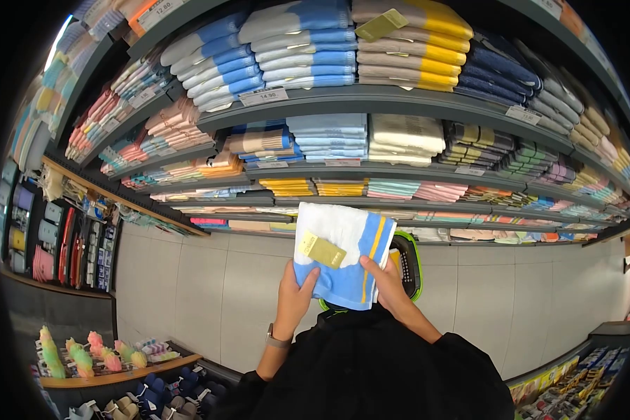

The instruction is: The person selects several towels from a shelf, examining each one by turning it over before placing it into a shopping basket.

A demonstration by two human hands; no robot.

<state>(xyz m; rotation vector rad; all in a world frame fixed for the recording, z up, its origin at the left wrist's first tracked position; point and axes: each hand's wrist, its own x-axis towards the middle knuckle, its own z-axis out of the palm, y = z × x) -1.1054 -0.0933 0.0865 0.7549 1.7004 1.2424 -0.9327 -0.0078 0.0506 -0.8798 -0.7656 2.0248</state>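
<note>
A folded white and blue towel (329, 218) with yellow stripes is held up in front of my body. An olive paper tag (327, 253) hangs on its face. My left hand (299, 288) grips the lower left edge, thumb on top and fingers hidden beneath. On the right side, my right hand (388, 281) holds the edge the same way, its thumb near the yellow stripes. Partly behind the towel and my right hand, a black basket with a green rim (418, 262) shows, with something yellow inside.
Ahead stand shelves (343, 96) stacked with folded towels, including blue and white ones (302, 38) and beige and yellow ones (413, 45). Pale floor tiles (203, 287) lie between. A display of slippers (154, 392) is behind at left; a rack of packaged goods (574, 388) is at lower right.
</note>
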